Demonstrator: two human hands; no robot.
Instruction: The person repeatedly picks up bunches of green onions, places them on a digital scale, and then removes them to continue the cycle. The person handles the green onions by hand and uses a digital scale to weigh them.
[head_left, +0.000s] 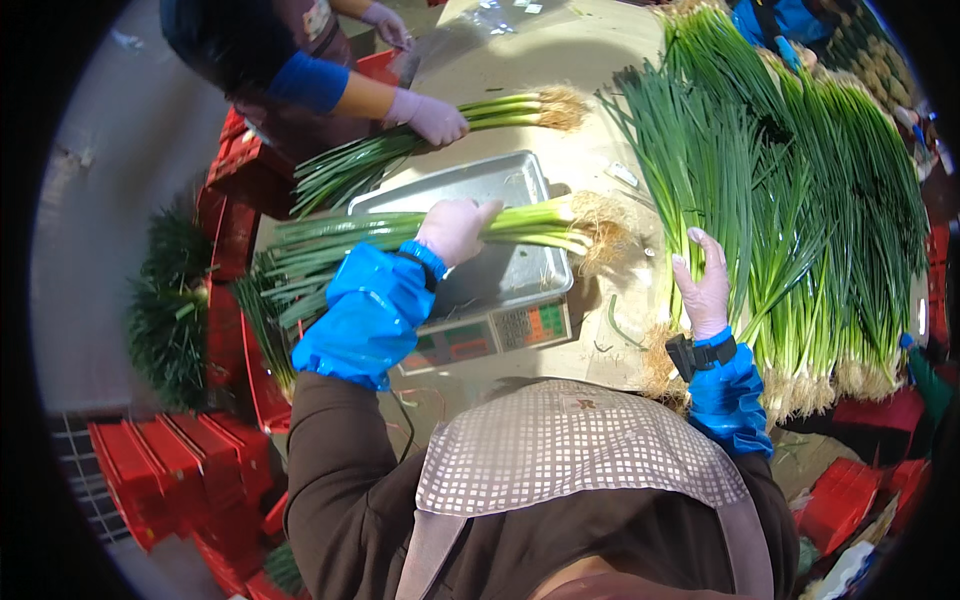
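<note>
My left hand (455, 229), in a pale glove, grips a bunch of green onions (532, 225) above the metal tray (555, 268) of a digital scale (491, 337). The roots of this bunch point right, its leaves left. My right hand (705, 289), gloved too, has thumb and fingers apart and is at the near left edge of a large pile of green onions (795, 225). Whether it touches the leaves there, I cannot tell. The near roots of the pile face me.
Across the scale, a co-worker's gloved hand (435, 120) holds another bunch (510, 111). Red crates (180, 472) stand at the left, with leafy bunches (169, 315) beside them. More red crates (836, 502) are at lower right. Another person's blue sleeve (795, 22) shows at the far right.
</note>
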